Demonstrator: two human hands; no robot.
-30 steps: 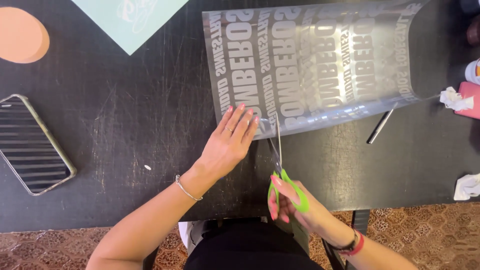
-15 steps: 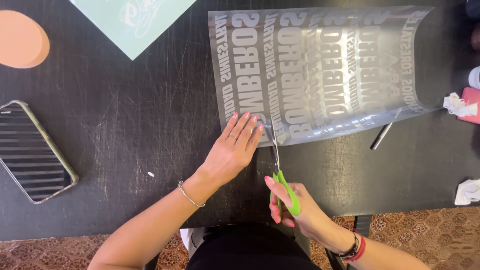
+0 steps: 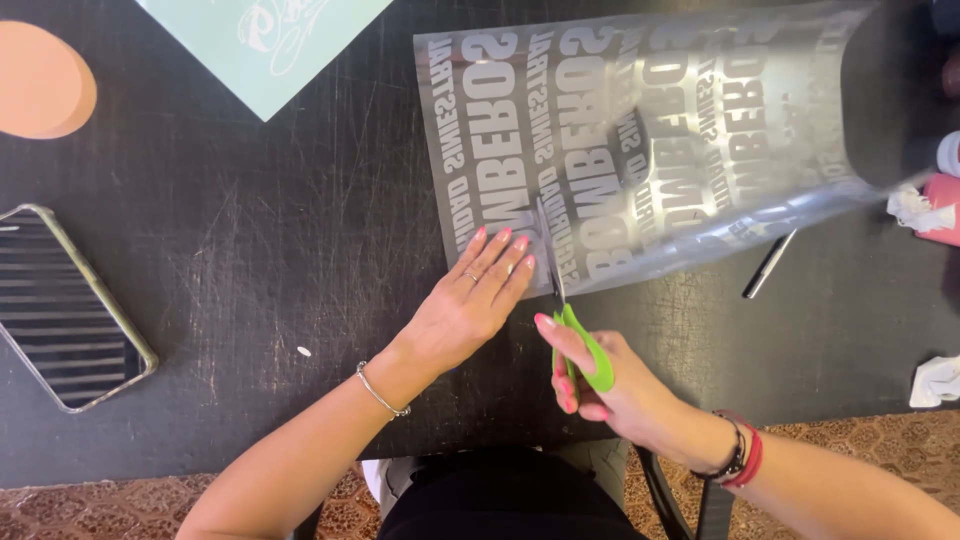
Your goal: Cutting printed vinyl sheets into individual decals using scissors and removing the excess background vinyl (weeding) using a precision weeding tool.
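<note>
A clear plastic sheet (image 3: pixel 650 140) printed with silver lettering lies on the black table (image 3: pixel 250 300), its right part curling up. My left hand (image 3: pixel 470 305) rests flat on the sheet's near left corner, fingers spread. My right hand (image 3: pixel 610 385) grips green-handled scissors (image 3: pixel 575 340), whose blades reach into the sheet's near edge right beside my left fingertips.
A phone (image 3: pixel 65 305) lies at the left, an orange disc (image 3: pixel 40 80) at the far left corner, and a pale green card (image 3: pixel 265 40) at the back. A black pen (image 3: pixel 768 265) lies right of the sheet, with crumpled white scraps (image 3: pixel 935 380) and a pink object (image 3: pixel 940 210) at the right edge.
The scissor blades have advanced farther into the sheet. My left hand has stayed pressed on the sheet's corner, and the view has shifted slightly.
</note>
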